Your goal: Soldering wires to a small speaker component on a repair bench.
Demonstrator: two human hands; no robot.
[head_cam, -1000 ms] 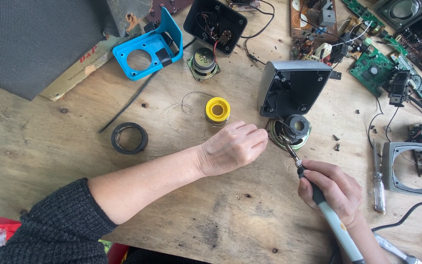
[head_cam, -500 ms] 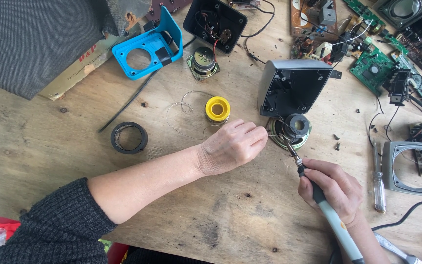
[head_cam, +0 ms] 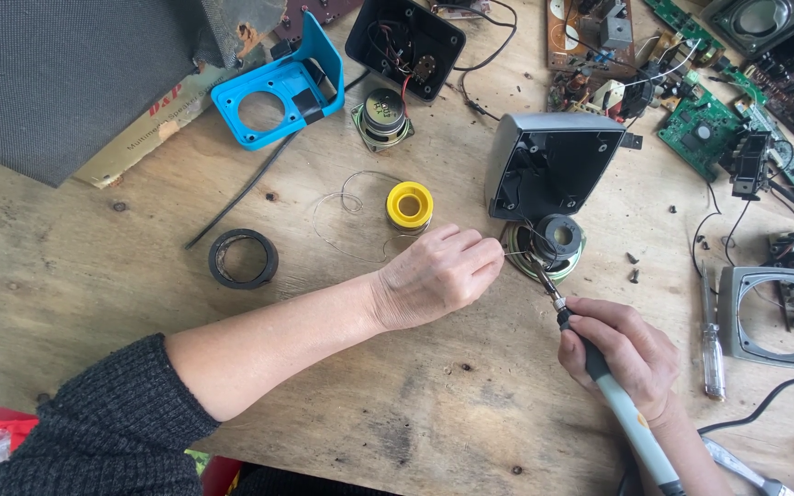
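Black ring [head_cam: 243, 258]: flat on the wooden table [head_cam: 94, 266], well left of the hands.
Yellow solder spool [head_cam: 410, 204]: upright, just above the left hand.
Left hand [head_cam: 438, 276]: grip pinched closed on thin solder wire beside the speaker.
Speaker [head_cam: 549, 245]: on the table below the grey housing [head_cam: 549, 161].
Right hand [head_cam: 619, 351]: grip closed around the soldering iron [head_cam: 599, 372], tip at the speaker's rim.
Screwdriver [head_cam: 711, 340]: right of that hand.

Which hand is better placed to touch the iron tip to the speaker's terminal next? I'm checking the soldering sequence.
The right hand, probably. It grips the soldering iron with its tip almost at the rim of the small speaker. The left hand pinches thin solder wire beside that rim.
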